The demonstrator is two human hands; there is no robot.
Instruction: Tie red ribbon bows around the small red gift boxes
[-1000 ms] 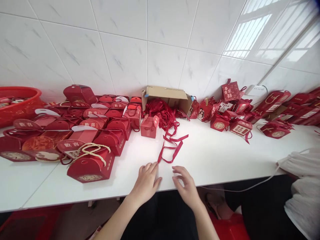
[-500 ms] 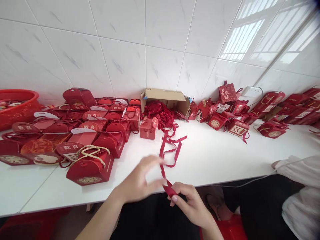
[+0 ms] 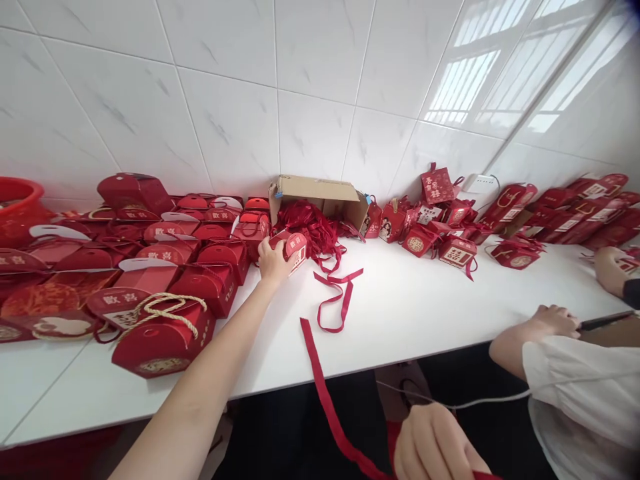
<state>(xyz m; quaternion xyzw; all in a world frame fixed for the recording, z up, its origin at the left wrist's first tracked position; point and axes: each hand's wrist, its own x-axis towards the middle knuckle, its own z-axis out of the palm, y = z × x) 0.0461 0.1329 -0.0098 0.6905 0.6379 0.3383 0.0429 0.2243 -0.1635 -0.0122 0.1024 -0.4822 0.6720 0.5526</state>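
Observation:
My left hand (image 3: 273, 260) reaches far across the white table (image 3: 410, 313) and grips a small red gift box (image 3: 291, 250) that stands in front of an open cardboard carton (image 3: 315, 193). My right hand (image 3: 435, 447) is low, below the table's front edge, closed on one end of a long red ribbon (image 3: 325, 393) that runs up over the edge onto the table. A second loose red ribbon (image 3: 337, 300) lies looped on the table just beyond it. A tangle of red ribbons (image 3: 315, 227) spills out of the carton.
Several red gift boxes (image 3: 165, 333) crowd the table's left half, one with a rope handle. More red boxes (image 3: 450, 247) line the wall at the right. A red basin (image 3: 17, 207) stands far left. Another person's white sleeve (image 3: 570, 393) and hand (image 3: 550, 320) rest at the right edge.
My left hand let go of the ribbon and reached forward to the small red box. My right hand pulled the ribbon's end down below the table edge. The view shifted right.

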